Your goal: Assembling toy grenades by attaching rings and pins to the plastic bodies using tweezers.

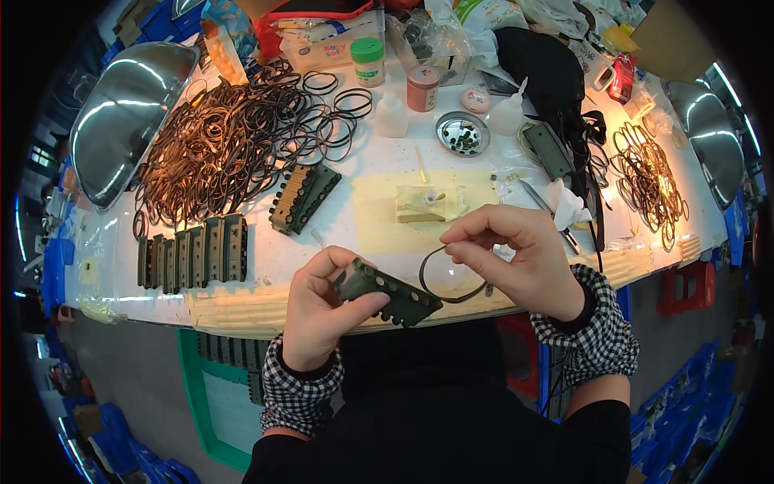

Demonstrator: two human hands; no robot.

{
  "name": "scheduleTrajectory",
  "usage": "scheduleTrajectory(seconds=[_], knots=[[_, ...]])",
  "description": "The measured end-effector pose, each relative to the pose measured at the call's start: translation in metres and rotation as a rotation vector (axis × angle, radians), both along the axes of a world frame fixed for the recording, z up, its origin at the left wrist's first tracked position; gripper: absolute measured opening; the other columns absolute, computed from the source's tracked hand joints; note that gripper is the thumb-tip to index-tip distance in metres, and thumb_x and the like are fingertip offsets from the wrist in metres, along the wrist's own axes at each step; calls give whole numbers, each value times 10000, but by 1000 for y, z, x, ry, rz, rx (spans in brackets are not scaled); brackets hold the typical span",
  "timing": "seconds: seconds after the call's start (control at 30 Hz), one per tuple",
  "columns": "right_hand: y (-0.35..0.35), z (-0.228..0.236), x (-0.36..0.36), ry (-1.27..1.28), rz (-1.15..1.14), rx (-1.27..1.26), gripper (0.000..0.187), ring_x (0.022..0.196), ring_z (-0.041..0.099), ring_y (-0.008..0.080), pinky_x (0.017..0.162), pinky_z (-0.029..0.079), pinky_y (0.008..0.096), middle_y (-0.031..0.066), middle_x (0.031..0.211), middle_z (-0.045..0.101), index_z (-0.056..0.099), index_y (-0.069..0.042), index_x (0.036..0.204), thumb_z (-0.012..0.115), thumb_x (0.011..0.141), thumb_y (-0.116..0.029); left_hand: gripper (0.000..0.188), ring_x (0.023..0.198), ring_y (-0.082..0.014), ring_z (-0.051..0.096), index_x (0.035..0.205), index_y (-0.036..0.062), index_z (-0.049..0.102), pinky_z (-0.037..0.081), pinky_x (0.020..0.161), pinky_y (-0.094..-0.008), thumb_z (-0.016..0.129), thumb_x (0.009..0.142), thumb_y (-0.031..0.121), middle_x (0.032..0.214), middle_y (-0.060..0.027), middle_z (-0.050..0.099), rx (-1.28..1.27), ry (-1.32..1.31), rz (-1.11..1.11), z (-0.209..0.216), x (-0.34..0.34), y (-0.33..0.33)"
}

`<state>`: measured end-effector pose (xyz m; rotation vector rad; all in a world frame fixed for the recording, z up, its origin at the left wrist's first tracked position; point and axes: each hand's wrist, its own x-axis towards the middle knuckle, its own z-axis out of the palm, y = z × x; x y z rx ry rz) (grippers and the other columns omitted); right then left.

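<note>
My left hand (317,310) grips a dark green plastic toy chassis (409,305) with small round wheels along its side, tilted above the table's front edge. To its right, my right hand (520,258) pinches a thin black track loop (451,301) between thumb and fingertips. The loop hangs open close to the chassis; whether they touch I cannot tell. A row of similar green chassis (193,254) stands at the left, with a couple more (302,198) behind it. A large heap of dark loops (210,149) lies at the far left.
A smaller loop pile (651,177) lies at the right. Behind my hands are a taped yellowish block (421,208), a round dish (462,133) of small green pieces, squeeze bottles (392,117) and a green-lidded jar (368,63). Metal lamp shades (129,121) flank the table. Below sits a green tray (193,387).
</note>
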<state>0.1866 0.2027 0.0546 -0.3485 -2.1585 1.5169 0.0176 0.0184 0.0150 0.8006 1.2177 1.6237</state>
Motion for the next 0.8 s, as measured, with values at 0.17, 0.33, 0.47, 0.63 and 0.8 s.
scheduleTrajectory(seconds=[0.17,0.33,0.47,0.63,0.8], knots=[[-8,11,-6,26,42,46,96,693,652,104,621,512,225,67,760,674,661,21,905,672,828,-35,292,968,-132,614,1109,-19,584,513,850,-297,635,824,-50,1073,-92,640,137,-316,-47,-18,10,13],[-10,14,-12,38,81,40,105,659,637,92,596,500,215,43,725,649,631,27,878,675,830,-57,293,975,-169,618,1195,-3,499,512,863,-312,564,944,133,1060,-104,630,127,-301,-75,-8,27,24],[-10,0,-16,5,94,-153,115,629,622,82,568,486,207,27,714,638,615,29,885,651,855,-76,287,1008,-199,620,1219,-4,444,515,887,-342,480,985,159,1080,-122,614,157,-254,-127,-7,30,25],[-12,-5,-17,-19,131,-271,117,613,615,69,554,481,192,28,721,640,597,29,904,619,884,-84,312,1037,-220,616,1250,-13,393,517,917,-379,454,992,151,1113,-135,601,157,-265,-116,-8,30,23],[-12,-3,-18,-19,144,-343,105,622,619,70,564,488,192,31,718,640,588,35,902,601,892,-69,321,1045,-229,612,1253,-16,387,523,908,-391,458,990,154,1143,-152,581,152,-316,-69,-6,34,23]])
